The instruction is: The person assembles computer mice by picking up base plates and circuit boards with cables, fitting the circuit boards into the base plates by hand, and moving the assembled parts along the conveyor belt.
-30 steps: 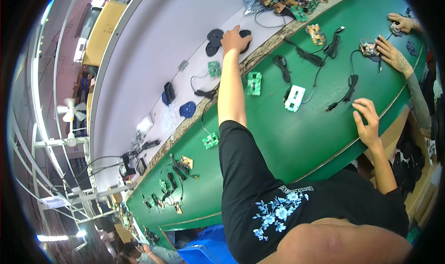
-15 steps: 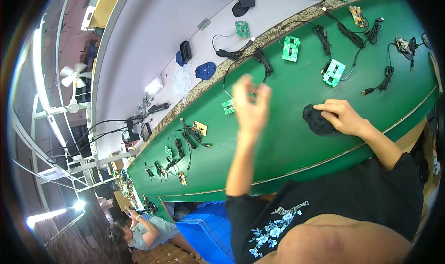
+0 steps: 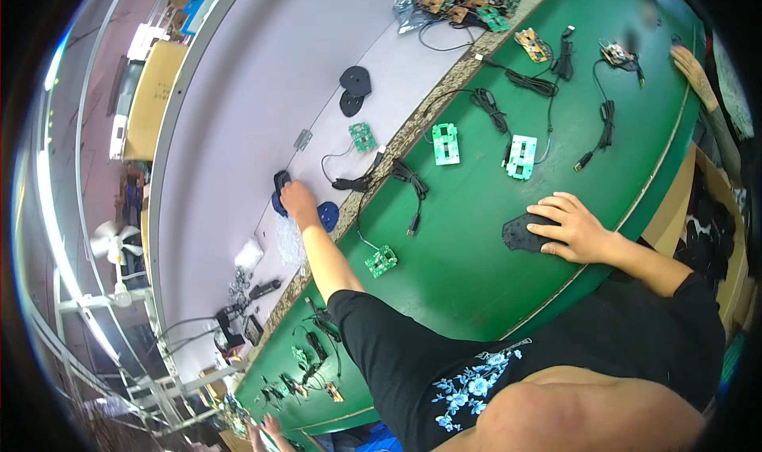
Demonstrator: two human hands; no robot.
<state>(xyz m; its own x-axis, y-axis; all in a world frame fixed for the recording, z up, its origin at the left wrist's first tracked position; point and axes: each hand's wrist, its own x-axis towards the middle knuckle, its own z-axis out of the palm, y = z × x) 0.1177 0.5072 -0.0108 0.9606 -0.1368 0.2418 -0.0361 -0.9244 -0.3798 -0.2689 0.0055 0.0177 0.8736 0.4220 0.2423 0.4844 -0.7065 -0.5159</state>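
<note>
My left hand point(image 3: 298, 203) reaches over to the pale ledge, its fingers closed on a black oval plastic piece point(image 3: 281, 180) beside dark blue flat pieces point(image 3: 327, 216). Down on the green table, my right hand point(image 3: 578, 228) holds a black plastic shell point(image 3: 522, 234), fingers spread over its right side and the thumb toward its near edge. The shell's right part is hidden under the fingers. Left of it lies a green circuit board point(image 3: 381, 261) with a thin cable.
Green boards point(image 3: 446, 144) point(image 3: 521, 157) and black coiled cables point(image 3: 490, 109) lie farther back. Black flat pieces point(image 3: 355, 80), crumpled clear plastic point(image 3: 290, 242) and a board pile point(image 3: 464, 0) sit on the ledge. Another person's hand point(image 3: 694, 75) rests at the far right edge.
My left hand has moved from above the table left to the ledge and onto the black oval piece. My right hand stays at the shell, its fingers now more spread. The view has shifted.
</note>
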